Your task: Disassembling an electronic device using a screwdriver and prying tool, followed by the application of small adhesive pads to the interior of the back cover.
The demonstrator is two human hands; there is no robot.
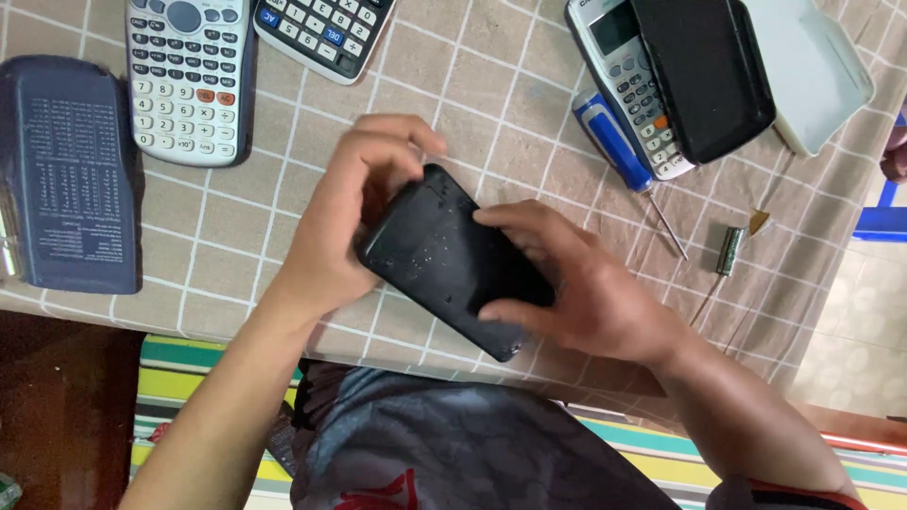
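Black calculator body (453, 260), held just above the checked surface (236, 227), runs diagonally from upper left to lower right as I see it, left hand (345, 222) gripping its upper end, right hand (581, 288) clasping the lower.

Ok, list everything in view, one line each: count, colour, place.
black calculator body: one, black, back up, held over the table between both hands
grey calculators: two, light grey, top left and top right
dark calculator: one, dark, top centre
slide cover: one, dark blue, far left
black cover: one, black, lying over the top-right calculator
white tray: one, white, top right
screwdriver: one, blue handle, right of centre
small green part: one, green, right
tablecloth: one, beige check, under everything
left hand: one, grip on the body's left end
right hand: one, grip on its right end
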